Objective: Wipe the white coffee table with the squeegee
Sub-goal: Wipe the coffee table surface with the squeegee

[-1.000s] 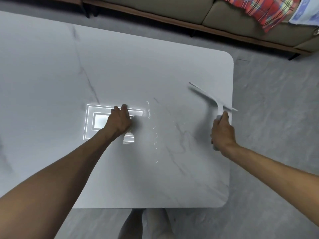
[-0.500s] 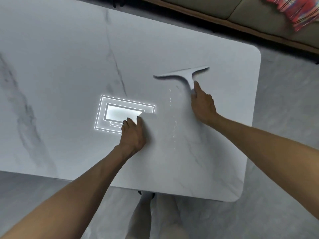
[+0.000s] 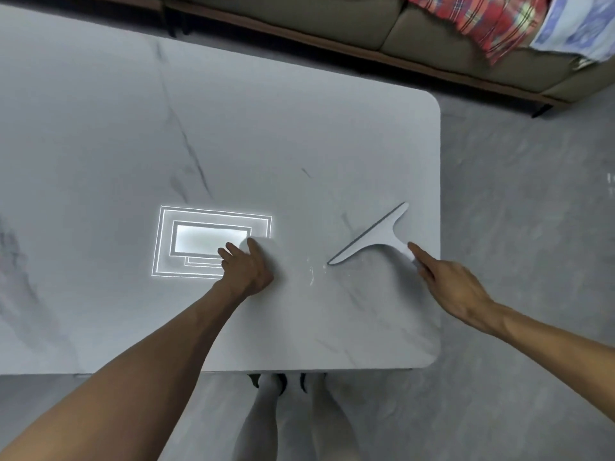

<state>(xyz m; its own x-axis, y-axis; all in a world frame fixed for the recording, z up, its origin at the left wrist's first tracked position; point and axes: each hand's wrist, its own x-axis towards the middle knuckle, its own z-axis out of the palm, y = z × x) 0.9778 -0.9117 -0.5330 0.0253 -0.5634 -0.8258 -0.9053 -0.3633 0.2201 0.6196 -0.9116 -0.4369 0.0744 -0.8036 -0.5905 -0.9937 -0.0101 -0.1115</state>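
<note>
The squeegee [image 3: 372, 239] is lying blade-down on the white coffee table [image 3: 299, 128], near the table's right edge, with its blade running diagonally from lower left to upper right. The right hand [image 3: 446, 284] is gripping the squeegee's short handle, fingers wrapped together around it and the index finger extending along the top of the handle toward the blade. The left hand [image 3: 246, 267] is pressing flat on the tabletop to the left of the squeegee, well apart from it, fingers held loosely together and gripping nothing. A bright reflection of a rectangular ceiling light [image 3: 206, 241] is showing on the surface just beyond the left hand's fingertips. A few small water droplets [image 3: 311, 272] are sitting on the marble-patterned top between the two hands, just beside the lower end of the blade. Beyond the far edge of the table a sofa [image 3: 332, 24] is standing, with a plaid cloth [image 3: 482, 24] draped over it. The person's legs [image 3: 293, 420] are showing below the near edge.
</note>
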